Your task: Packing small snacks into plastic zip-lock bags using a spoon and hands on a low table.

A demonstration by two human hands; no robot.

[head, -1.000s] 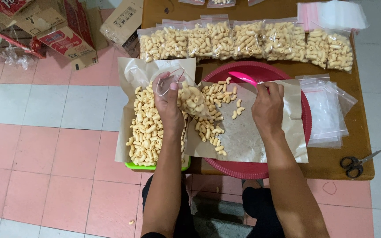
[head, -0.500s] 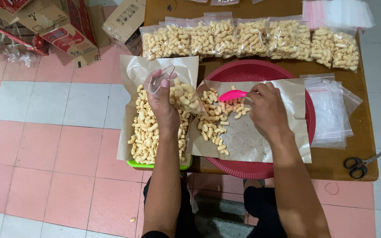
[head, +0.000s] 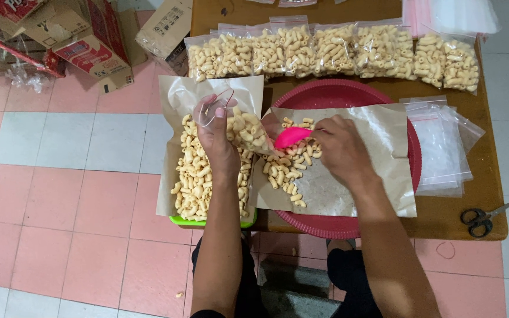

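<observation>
On the brown wooden table (head: 443,218), a round red tray (head: 337,222) fills the near middle, lined with a sheet of brown paper (head: 354,188) that carries a loose scatter of pale elbow-shaped puffed snacks (head: 284,171). Over the table's near left corner sits a green tray (head: 207,222) under its own paper, heaped with more of the same snacks. Along the far edge lies a row of filled clear bags (head: 331,50); a stack of empty clear bags (head: 440,147) lies by the right edge, and black scissors (head: 481,215) rest at the near right corner.

The left hand (head: 219,138) pinches open the mouth of a partly filled clear bag (head: 245,126), held above the gap between the two trays. The right hand (head: 340,147) grips a pink scoop (head: 291,136), its bowl tipped toward that bag, just beside its mouth.

The step in hand looks like filling: a scoopful going into the bag. The next move calls for a steady tilt of the scoop with the bag's mouth held wide, so nothing spills past the rim.
</observation>
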